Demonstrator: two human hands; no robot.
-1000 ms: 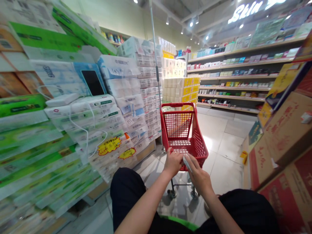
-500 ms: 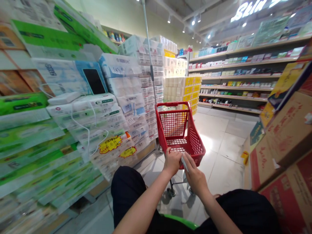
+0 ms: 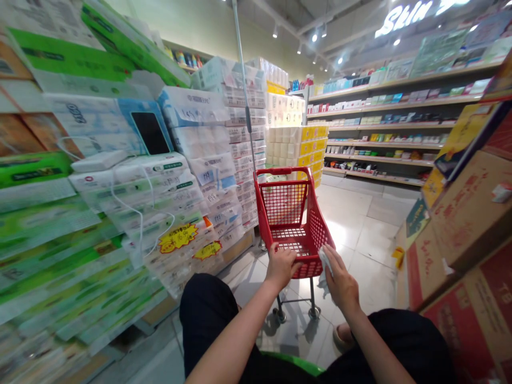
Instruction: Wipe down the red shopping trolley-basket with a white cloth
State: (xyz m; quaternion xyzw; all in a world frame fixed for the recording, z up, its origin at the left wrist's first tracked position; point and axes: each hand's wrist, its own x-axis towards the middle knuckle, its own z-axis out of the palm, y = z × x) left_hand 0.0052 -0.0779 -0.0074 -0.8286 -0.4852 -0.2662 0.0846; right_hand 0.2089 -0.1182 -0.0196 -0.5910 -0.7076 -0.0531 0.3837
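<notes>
Red cart [image 3: 302, 242]: you're seemingly wiping, right hand [image 3: 343, 282] holding cloth [image 3: 325, 257] at five o'clock, next needing steady contact; left hand [image 3: 281, 266] at seven, grip unclear.

You had two hands in view, the left hand [image 3: 281, 265] and the right hand [image 3: 344, 285], one white cloth [image 3: 325, 261], and one red cart [image 3: 310, 260] with two near wheels [image 3: 314, 312]. On your left were one phone [image 3: 150, 133] and two yellow price signs [image 3: 178, 238]. Nearest you were two knees [image 3: 210, 298] and one shoe [image 3: 341, 337].
</notes>
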